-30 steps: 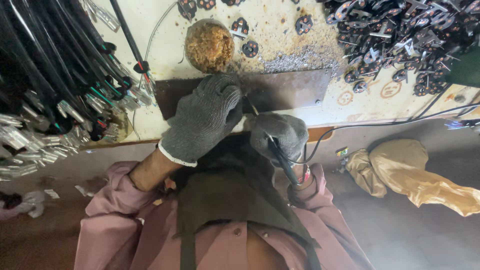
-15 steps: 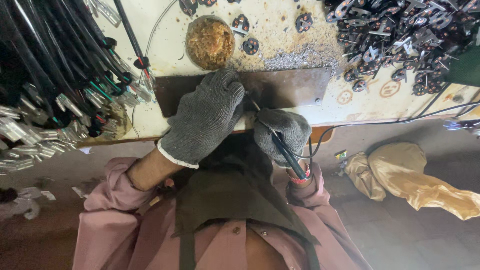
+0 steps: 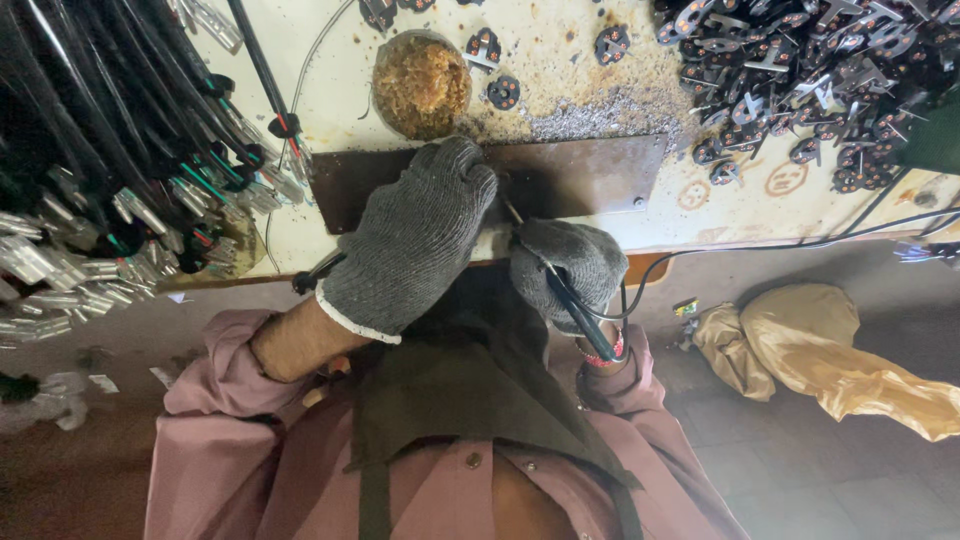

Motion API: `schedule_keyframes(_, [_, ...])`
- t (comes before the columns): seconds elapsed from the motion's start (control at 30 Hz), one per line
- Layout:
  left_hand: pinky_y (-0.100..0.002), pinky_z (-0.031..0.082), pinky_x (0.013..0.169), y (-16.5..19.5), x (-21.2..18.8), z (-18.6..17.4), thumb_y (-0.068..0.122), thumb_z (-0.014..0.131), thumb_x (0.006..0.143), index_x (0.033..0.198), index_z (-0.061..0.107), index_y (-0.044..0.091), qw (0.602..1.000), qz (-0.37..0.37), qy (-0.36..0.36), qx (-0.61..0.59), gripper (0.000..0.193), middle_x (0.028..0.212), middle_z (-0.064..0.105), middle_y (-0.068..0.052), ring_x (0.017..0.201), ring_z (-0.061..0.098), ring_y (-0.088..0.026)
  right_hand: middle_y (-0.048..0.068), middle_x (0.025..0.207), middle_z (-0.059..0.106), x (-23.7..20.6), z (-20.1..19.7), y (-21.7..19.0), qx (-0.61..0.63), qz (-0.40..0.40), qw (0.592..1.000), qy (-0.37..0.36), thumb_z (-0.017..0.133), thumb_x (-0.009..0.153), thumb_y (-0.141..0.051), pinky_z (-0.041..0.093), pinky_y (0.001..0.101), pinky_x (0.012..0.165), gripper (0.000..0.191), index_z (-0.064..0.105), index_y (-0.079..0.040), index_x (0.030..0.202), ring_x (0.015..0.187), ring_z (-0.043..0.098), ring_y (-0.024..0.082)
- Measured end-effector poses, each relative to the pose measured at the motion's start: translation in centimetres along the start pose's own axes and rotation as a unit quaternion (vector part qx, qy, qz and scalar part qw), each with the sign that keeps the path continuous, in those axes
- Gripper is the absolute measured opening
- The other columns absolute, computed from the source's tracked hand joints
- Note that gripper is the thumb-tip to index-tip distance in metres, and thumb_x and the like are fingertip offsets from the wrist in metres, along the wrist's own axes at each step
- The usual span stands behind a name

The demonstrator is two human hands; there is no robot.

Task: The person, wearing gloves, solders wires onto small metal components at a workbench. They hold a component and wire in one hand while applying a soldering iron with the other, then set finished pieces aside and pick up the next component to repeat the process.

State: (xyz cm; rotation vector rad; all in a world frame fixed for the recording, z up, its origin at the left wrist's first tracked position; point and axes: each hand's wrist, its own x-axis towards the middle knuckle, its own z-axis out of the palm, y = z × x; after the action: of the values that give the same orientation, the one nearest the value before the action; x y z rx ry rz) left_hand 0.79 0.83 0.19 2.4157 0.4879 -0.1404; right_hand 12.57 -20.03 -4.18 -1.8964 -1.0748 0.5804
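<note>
A soldering iron (image 3: 560,295) is lying clamped in the gloved right hand (image 3: 570,270), its tip reaching onto the brown metal plate (image 3: 590,175). The gloved left hand (image 3: 415,240) is pressing down on that plate's near edge, fingers curled; I cannot tell what is under them. Behind the plate is sitting a round tin of brass wool (image 3: 422,85), left of it a bundle of black cables (image 3: 110,130), right of it a heap of dark plug parts (image 3: 800,70)
</note>
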Motion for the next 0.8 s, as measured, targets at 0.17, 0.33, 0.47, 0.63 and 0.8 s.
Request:
schedule_keyframes(0.17, [-0.044, 0.058, 0.079, 0.4, 0.1, -0.6, 0.011, 0.063, 0.088, 0.116, 0.061, 0.003, 1.0, -0.007, -0.011, -0.015, 0.03, 0.123, 0.058, -0.018, 0.116, 0.062, -0.036, 0.01, 0.096, 0.075, 0.2, 0.0, -0.4, -0.047, 0.007, 0.999, -0.026, 0.084, 0.078, -0.02, 0.057, 0.0423, 0.08, 0.028, 0.074, -0.009, 0.102, 0.086, 0.074, 0.033])
schedule_keyframes(0.33, [-0.046, 0.056, 0.082, 0.2, -0.1, -0.8, 0.014, 0.065, 0.086, 0.118, 0.062, 0.005, 1.0, 0.016, 0.026, -0.01, 0.033, 0.125, 0.058, -0.017, 0.114, 0.061, -0.035, 0.01, 0.096, 0.075, 0.6, 0.1, -0.4, -0.022, -0.002, 1.0, -0.001, 0.084, 0.082, -0.018, 0.058, 0.0421, 0.079, 0.025, 0.073, -0.01, 0.103, 0.086, 0.074, 0.032])
schedule_keyframes(0.47, [-0.046, 0.056, 0.079, 0.0, -0.3, -0.5, 0.014, 0.066, 0.085, 0.116, 0.063, 0.005, 0.999, -0.012, -0.04, -0.023, 0.033, 0.124, 0.059, -0.018, 0.115, 0.061, -0.036, 0.011, 0.095, 0.074, 0.8, 0.0, -0.4, -0.015, -0.013, 1.0, -0.008, 0.084, 0.082, -0.018, 0.058, 0.0423, 0.078, 0.025, 0.073, -0.01, 0.103, 0.086, 0.074, 0.033])
schedule_keyframes(0.63, [-0.045, 0.055, 0.089, 0.1, -0.6, 0.0, 0.015, 0.064, 0.085, 0.125, 0.063, 0.006, 0.997, 0.03, 0.062, 0.03, 0.041, 0.135, 0.059, -0.018, 0.123, 0.059, -0.036, 0.011, 0.094, 0.074, 0.9, -0.1, -0.5, -0.012, -0.01, 1.0, -0.016, 0.085, 0.082, -0.017, 0.058, 0.0425, 0.076, 0.026, 0.072, -0.009, 0.103, 0.085, 0.074, 0.033])
schedule_keyframes(0.8, [-0.047, 0.055, 0.091, 0.0, -0.3, 0.1, 0.014, 0.064, 0.09, 0.125, 0.063, 0.003, 1.0, 0.011, -0.007, -0.004, 0.036, 0.134, 0.059, -0.02, 0.124, 0.06, -0.038, 0.01, 0.097, 0.076, 1.0, -0.3, -0.7, -0.035, -0.004, 0.999, -0.029, 0.084, 0.083, -0.017, 0.059, 0.042, 0.078, 0.022, 0.073, -0.01, 0.1, 0.087, 0.075, 0.032])
